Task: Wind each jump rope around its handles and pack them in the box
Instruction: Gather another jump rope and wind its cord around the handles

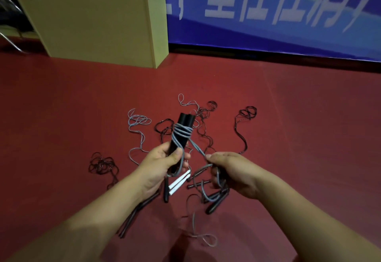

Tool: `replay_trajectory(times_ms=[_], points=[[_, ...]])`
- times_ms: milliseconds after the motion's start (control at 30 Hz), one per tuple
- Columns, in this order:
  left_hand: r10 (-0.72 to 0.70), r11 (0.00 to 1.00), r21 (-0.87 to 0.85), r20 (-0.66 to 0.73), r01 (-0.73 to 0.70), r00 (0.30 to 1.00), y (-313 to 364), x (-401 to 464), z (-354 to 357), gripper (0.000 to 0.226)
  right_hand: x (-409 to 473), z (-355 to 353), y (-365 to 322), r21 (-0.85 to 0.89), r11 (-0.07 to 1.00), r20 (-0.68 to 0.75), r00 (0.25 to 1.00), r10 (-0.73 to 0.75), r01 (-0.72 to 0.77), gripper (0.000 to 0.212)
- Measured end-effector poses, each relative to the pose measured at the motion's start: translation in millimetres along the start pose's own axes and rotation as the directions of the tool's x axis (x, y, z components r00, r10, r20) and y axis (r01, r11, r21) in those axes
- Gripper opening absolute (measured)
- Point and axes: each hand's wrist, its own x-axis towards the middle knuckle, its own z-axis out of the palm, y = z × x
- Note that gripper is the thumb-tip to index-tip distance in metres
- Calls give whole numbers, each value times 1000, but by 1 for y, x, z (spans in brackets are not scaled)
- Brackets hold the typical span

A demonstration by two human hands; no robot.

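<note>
My left hand grips a pair of black handles held together and pointing up and away. Several turns of grey rope wrap around their middle. From the wraps the grey rope runs down to my right hand, which pinches it between thumb and fingers; a loop of the same rope hangs below that hand. The cardboard box stands at the back left on the red floor.
Under my hands lie other jump ropes: white handles, several black handles, dark tangled ropes and a grey rope spread over the floor. A blue banner lines the back wall.
</note>
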Motion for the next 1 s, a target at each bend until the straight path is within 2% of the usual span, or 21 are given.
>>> replay_trajectory(times_ms=[167,300,367,467,533,633,767,867,933,1000], points=[[-27,998,51,-119,33,993,-4,5,-4,12,0,1,-1,-165,986,-41,999,-1,-5,20],[-77,992,85,-187,94,979,-7,8,-8,13,5,-3,2,-203,979,-112,994,-12,-11,15],[-97,986,110,-217,123,971,-8,9,-9,13,8,-5,3,-153,988,-146,989,-24,1,14],[-103,977,150,-277,149,955,-7,10,-11,12,10,-8,0,24,999,-176,983,-44,49,15],[-104,978,145,-297,152,949,-5,10,-12,12,8,-10,-4,53,997,-171,984,-52,62,20],[-100,976,153,-310,153,946,-5,11,-12,11,2,-9,-8,-5,998,-129,990,-61,61,21],[-45,952,274,-317,137,947,-7,11,-10,13,-3,-11,-7,-185,979,-65,993,-99,86,6],[59,841,530,-283,105,957,-10,12,-13,14,-6,-12,-5,-359,921,-27,985,-169,148,9],[71,692,716,-194,92,978,-13,13,-17,11,-10,-12,-5,-451,870,1,975,-222,199,13],[4,510,858,-70,58,998,-16,12,-18,7,-13,-14,-5,-525,811,23,957,-289,258,15]])
